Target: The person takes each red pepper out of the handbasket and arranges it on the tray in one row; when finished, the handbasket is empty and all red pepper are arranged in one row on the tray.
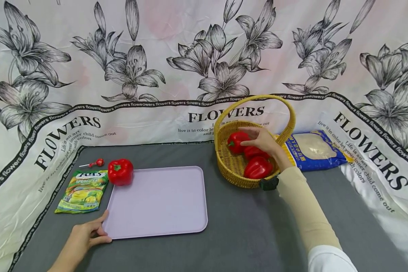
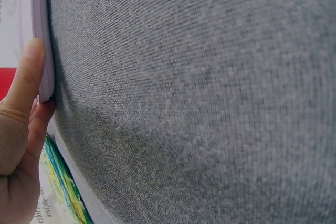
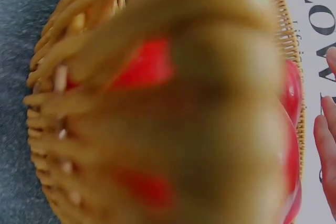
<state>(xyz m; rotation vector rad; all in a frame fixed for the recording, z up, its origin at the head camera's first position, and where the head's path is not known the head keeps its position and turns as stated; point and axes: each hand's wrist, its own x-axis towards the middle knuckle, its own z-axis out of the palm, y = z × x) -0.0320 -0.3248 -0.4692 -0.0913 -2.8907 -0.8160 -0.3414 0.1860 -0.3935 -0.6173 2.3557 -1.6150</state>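
Pinching the lilac tray [image 1: 156,204] at its near left corner, the left hand [image 1: 88,232] sets its thumb along the near edge and its fingers along the left one, likely so that the tray cannot slide on the grey surface [image 1: 238,226]. That grip is narrow, with the tray's corner caught inside it. A red bell pepper [image 1: 120,172] stands at the tray's far left corner and hides it; how much of its base rests on the tray I cannot tell. Out toward the surface's left edge lie a FOX'S Spring Tea bag [image 1: 83,192] and a small red item [image 1: 99,162] with a pale stick.

Near the surface's far edge, right of the middle, a yellow wicker basket [image 1: 228,174] stands upright, its wall seeming to keep its load gathered. The right hand [image 1: 260,141] reaches in over the basket's right side, probably the easiest way past the tall handle [image 1: 256,97]. This grip is wide, thumb apart from fingers, and seems to hold nothing. The leftmost basket pepper [image 1: 234,143] lies just left of it, beside the thumb tip; contact is unclear. A second pepper [image 1: 255,152] sits beneath the palm, and a third pepper [image 1: 258,168] lies nearer the basket's front. By the surface's far right corner lies a blue-and-yellow food bag [image 1: 312,151].
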